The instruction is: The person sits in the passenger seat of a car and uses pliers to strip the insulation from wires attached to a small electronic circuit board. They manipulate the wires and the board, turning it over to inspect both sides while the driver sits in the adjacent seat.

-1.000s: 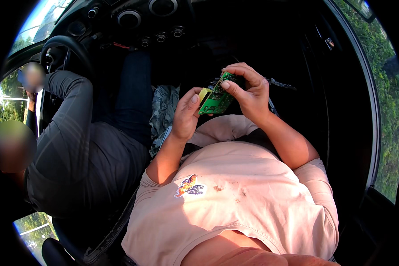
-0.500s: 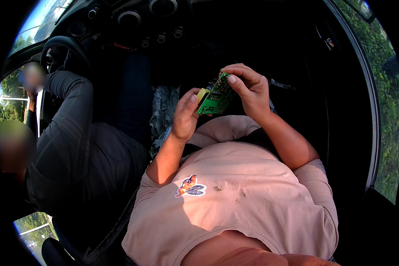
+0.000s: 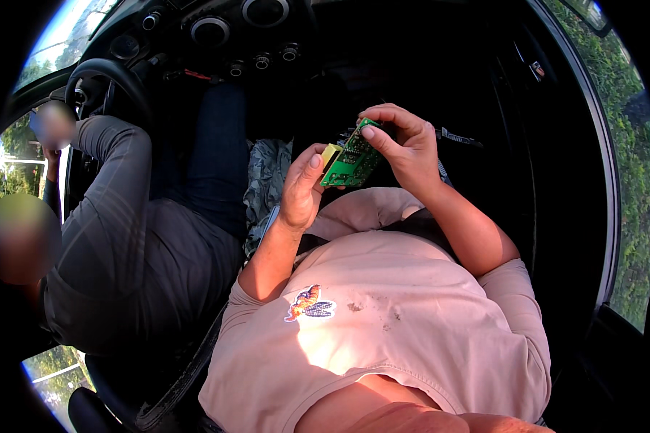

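Note:
Between my two hands, above my lap, is a tilted green circuit board [image 3: 349, 167] with small components on it. A yellow block-shaped part [image 3: 330, 154] sits at its left end. My left hand [image 3: 303, 189] is closed on that end, its thumb against the yellow part. The upper right corner of the board is pinched by my right hand [image 3: 406, 148], with the thumb on the face towards me and the fingers behind. The far side of the board is hidden.
I sit in a vehicle. At my left is another person in a dark top [image 3: 108, 209], near the steering wheel [image 3: 108, 72]. Camouflage-patterned cloth [image 3: 269, 173] lies between us. Round dashboard vents [image 3: 209, 31] are ahead, and a side window [image 3: 621, 159] is at my right.
My right thumb has shifted slightly along the board's upper corner. Both hands keep their hold, and the board stays in nearly the same place. The cabin looks a little brighter.

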The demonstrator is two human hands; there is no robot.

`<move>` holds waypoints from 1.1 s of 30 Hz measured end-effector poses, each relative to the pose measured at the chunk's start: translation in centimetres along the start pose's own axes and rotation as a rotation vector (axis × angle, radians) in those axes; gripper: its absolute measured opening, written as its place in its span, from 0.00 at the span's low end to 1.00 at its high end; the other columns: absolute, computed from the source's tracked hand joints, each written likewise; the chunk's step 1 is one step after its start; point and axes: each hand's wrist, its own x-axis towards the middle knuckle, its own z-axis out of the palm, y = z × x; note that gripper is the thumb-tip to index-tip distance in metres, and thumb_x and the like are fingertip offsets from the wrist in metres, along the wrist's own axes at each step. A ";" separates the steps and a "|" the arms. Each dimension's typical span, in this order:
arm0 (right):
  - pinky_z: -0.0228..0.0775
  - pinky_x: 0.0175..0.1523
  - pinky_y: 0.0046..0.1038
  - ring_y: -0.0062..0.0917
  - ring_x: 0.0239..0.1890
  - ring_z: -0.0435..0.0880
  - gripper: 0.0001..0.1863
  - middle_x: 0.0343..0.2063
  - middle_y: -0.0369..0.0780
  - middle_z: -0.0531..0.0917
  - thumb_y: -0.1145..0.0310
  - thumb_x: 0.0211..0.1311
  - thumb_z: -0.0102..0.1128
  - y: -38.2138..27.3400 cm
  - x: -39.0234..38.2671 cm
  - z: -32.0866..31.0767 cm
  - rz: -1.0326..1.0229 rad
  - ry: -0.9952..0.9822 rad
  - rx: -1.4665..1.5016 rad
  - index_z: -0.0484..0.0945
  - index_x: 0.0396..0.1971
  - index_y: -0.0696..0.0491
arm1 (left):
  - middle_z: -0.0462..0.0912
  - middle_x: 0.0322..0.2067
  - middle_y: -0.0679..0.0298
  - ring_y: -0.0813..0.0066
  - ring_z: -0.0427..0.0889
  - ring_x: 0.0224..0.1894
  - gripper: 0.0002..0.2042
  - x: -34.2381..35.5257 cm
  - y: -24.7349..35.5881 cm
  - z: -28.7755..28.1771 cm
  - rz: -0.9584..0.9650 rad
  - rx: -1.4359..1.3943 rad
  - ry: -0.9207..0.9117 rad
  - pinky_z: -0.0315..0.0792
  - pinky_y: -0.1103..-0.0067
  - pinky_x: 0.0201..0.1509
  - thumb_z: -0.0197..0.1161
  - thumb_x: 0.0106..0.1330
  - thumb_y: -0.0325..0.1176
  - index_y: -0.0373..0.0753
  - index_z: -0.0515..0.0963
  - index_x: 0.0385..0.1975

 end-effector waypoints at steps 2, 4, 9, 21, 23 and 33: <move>0.70 0.43 0.19 0.19 0.36 0.79 0.09 0.33 0.38 0.81 0.72 0.54 0.64 0.1 0.0 -0.1 -0.001 -0.020 -0.007 0.81 0.35 0.59 | 0.78 0.34 0.63 0.79 0.78 0.35 0.20 0.0 -0.1 0.0 0.005 -0.005 -0.002 0.72 0.82 0.38 0.51 0.68 0.49 0.35 0.70 0.43; 0.70 0.45 0.18 0.17 0.38 0.77 0.09 0.36 0.37 0.79 0.77 0.55 0.63 0.2 0.1 -0.4 0.006 -0.064 -0.027 0.80 0.37 0.59 | 0.78 0.35 0.63 0.79 0.78 0.35 0.20 0.0 -0.1 -0.1 0.011 -0.009 -0.005 0.72 0.82 0.38 0.50 0.68 0.49 0.35 0.70 0.43; 0.70 0.42 0.19 0.19 0.35 0.79 0.10 0.31 0.37 0.81 0.70 0.52 0.66 0.1 0.0 0.0 0.021 -0.004 0.047 0.81 0.33 0.59 | 0.78 0.35 0.63 0.79 0.78 0.35 0.19 0.0 -0.1 -0.1 0.014 -0.014 -0.012 0.73 0.82 0.38 0.50 0.68 0.48 0.35 0.70 0.43; 0.69 0.42 0.19 0.18 0.34 0.77 0.09 0.31 0.36 0.81 0.72 0.52 0.65 0.0 0.0 0.0 0.013 -0.008 0.058 0.81 0.33 0.59 | 0.78 0.34 0.63 0.79 0.77 0.34 0.20 0.1 0.0 -0.2 0.016 -0.010 -0.025 0.72 0.82 0.39 0.51 0.68 0.49 0.34 0.69 0.43; 0.69 0.42 0.18 0.18 0.34 0.77 0.09 0.31 0.36 0.81 0.72 0.53 0.65 0.0 0.0 0.0 0.007 -0.008 0.054 0.81 0.33 0.59 | 0.78 0.34 0.63 0.79 0.77 0.34 0.20 0.1 0.0 -0.2 0.017 -0.012 -0.027 0.72 0.82 0.39 0.51 0.68 0.49 0.34 0.69 0.43; 0.69 0.42 0.19 0.18 0.34 0.77 0.09 0.31 0.36 0.81 0.71 0.53 0.65 0.0 0.0 0.0 0.015 -0.005 0.091 0.81 0.33 0.59 | 0.78 0.34 0.63 0.81 0.77 0.34 0.21 0.1 0.2 0.0 0.022 0.009 -0.026 0.71 0.83 0.39 0.52 0.67 0.50 0.34 0.70 0.43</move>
